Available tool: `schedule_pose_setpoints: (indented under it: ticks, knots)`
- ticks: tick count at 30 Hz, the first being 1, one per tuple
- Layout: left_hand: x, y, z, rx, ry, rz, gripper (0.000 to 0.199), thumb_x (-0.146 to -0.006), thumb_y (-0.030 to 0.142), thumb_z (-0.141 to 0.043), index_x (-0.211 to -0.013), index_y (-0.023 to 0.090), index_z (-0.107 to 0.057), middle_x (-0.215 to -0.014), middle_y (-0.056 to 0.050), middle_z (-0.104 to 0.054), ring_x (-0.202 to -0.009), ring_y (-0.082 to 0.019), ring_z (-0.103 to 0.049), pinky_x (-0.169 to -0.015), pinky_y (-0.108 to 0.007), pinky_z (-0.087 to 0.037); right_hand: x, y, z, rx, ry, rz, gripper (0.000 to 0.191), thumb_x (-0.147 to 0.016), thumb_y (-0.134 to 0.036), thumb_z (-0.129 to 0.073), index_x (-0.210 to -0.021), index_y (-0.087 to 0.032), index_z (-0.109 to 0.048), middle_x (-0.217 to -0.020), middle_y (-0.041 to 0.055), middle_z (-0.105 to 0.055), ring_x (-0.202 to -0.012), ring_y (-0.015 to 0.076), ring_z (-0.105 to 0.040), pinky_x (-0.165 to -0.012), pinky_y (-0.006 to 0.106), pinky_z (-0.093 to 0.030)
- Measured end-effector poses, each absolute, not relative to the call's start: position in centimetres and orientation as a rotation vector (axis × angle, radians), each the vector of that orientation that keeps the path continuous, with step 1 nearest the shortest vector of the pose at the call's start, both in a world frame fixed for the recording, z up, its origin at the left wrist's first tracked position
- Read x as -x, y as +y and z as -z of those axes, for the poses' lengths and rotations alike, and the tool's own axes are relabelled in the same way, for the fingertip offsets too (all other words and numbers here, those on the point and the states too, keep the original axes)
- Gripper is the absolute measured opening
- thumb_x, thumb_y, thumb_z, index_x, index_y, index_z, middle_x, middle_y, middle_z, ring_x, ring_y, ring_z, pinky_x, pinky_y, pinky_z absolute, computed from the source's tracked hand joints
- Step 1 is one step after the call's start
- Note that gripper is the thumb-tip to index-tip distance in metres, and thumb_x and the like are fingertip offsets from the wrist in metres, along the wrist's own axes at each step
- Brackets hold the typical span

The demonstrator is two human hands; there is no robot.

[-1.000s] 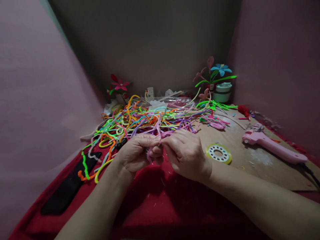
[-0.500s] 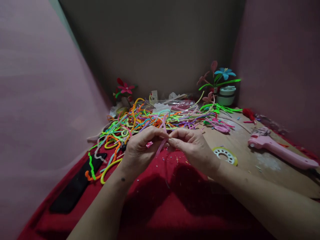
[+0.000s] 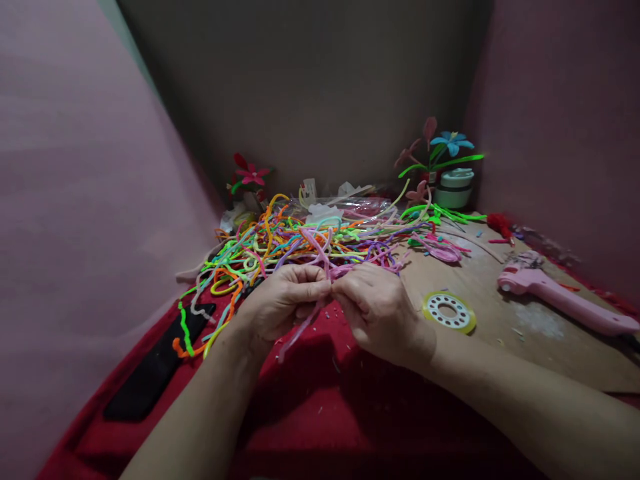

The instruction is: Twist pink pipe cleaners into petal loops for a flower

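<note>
Pink pipe cleaners point(image 3: 301, 331) cross between my two hands, with ends sticking up past the fingertips and one end hanging down toward the red cloth. My left hand point(image 3: 287, 297) pinches them between thumb and fingers. Right against it, my right hand point(image 3: 377, 307) is closed on the pipe cleaners too, its back turned up and its fingertips partly hidden. Just behind the hands spreads a tangled heap of pipe cleaners point(image 3: 280, 233) in many colours.
A pink glue gun point(image 3: 570, 293) and a yellow tape roll point(image 3: 466, 313) lie on the brown board point(image 3: 530, 360) at right. A black flat object point(image 3: 145, 380) rests on the red cloth point(image 3: 300, 427). Pipe-cleaner flowers point(image 3: 451, 143) stand by a pale green container point(image 3: 453, 193) at the back.
My right hand has turned over so its back faces up. The pink pipe cleaners have shifted: more ends show above the fingers, and one hangs lower at the front.
</note>
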State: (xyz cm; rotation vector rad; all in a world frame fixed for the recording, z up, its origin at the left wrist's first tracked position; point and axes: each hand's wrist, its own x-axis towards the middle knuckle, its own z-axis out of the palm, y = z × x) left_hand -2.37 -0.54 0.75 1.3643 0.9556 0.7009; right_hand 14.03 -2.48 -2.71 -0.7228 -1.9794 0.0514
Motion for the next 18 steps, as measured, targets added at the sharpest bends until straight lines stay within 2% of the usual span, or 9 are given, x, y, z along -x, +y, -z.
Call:
schedule_pose_setpoints:
  ticks: [2,5,8,11,14,18]
  knots:
    - [2.3,-0.5,-0.6,-1.403,0.968,-0.765,0.022,-0.071,0.030,-0.066,-0.063,0.014,-0.052,-0.049,0.005,-0.042,-0.040,-0.003,-0.029,-0.040,-0.018,-0.019,-13.9,-2.3,2.6,0.762,-1.934,-0.171,0.017,-0.079,-0.010,-0.046,-0.071,-0.013,-0.061,-0.068,0.0073,-0.062,-0.065,0.0157,-0.053,-0.064,0.030,-0.040]
    - [2.1,-0.7,-0.9,-1.464,0.995,-0.885,0.020,-0.071,0.030,-0.065,-0.067,0.016,-0.052,-0.052,0.006,-0.043,-0.044,-0.004,-0.033,-0.043,-0.018,-0.024,-13.9,-1.8,2.1,0.830,-1.772,-0.655,0.015,-0.080,-0.016,-0.049,-0.073,-0.014,-0.062,-0.068,0.0045,-0.063,-0.063,0.0128,-0.054,-0.060,0.026,-0.041]
    - [1.8,-0.8,-1.2,-1.547,1.094,-0.988,0.018,-0.072,0.028,-0.064,-0.068,0.016,-0.051,-0.053,0.007,-0.043,-0.044,-0.005,-0.033,-0.044,-0.018,-0.026,-13.9,-1.3,1.8,0.893,-1.582,-1.019,0.016,-0.076,-0.025,-0.057,-0.064,-0.015,-0.061,-0.058,0.0009,-0.058,-0.054,0.0106,-0.049,-0.052,0.024,-0.038]
    - [1.4,-0.8,-1.0,-1.837,1.230,-1.094,0.013,-0.075,0.024,-0.059,-0.066,0.016,-0.053,-0.057,0.005,-0.047,-0.049,-0.007,-0.039,-0.048,-0.019,-0.031,-13.9,-1.0,1.9,0.910,-1.490,-1.092,0.020,-0.074,-0.028,-0.060,-0.059,-0.015,-0.059,-0.054,-0.0003,-0.054,-0.051,0.0096,-0.046,-0.051,0.025,-0.037]
    - [1.2,-0.8,-0.1,-2.252,1.317,-1.188,0.010,-0.080,0.021,-0.053,-0.073,0.017,-0.059,-0.070,0.000,-0.057,-0.063,-0.011,-0.050,-0.060,-0.022,-0.038,-13.9,-0.8,2.3,0.899,-1.482,-1.057,0.020,-0.074,-0.027,-0.060,-0.059,-0.015,-0.058,-0.055,0.0000,-0.054,-0.053,0.0097,-0.046,-0.052,0.025,-0.037]
    - [1.2,-0.8,0.8,-2.678,1.409,-1.053,0.015,-0.084,0.016,-0.045,-0.083,0.017,-0.060,-0.080,-0.005,-0.061,-0.072,-0.015,-0.054,-0.066,-0.024,-0.039,-13.8,-0.8,2.7,0.933,-1.540,-0.959,0.021,-0.076,-0.024,-0.058,-0.057,-0.015,-0.057,-0.055,-0.0005,-0.052,-0.053,0.0096,-0.043,-0.052,0.024,-0.035]
